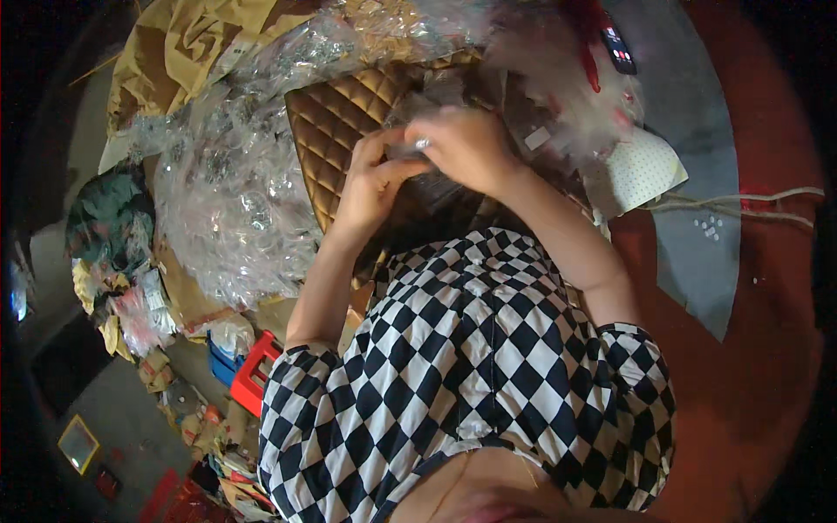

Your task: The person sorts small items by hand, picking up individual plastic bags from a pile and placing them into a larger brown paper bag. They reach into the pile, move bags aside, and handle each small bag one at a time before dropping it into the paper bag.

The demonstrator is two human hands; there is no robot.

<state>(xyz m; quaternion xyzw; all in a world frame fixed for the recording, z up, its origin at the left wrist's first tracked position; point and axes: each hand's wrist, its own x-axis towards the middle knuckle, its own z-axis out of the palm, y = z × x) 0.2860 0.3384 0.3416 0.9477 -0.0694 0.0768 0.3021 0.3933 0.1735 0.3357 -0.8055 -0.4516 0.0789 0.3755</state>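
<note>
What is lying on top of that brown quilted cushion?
On the brown quilted cushion lie clear plastic bags; both hands work above it. Its near part is hidden behind them.

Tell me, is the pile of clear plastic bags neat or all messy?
Messy. The clear plastic bags lie crumpled in a loose heap beside the quilted brown cushion, none stacked flat.

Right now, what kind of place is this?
Probably a home or small workshop doing packing piecework on the floor: a heap of clear plastic bags, a quilted brown cushion as work surface, cardboard and scraps around. Both hands work a small clear packet.
</note>
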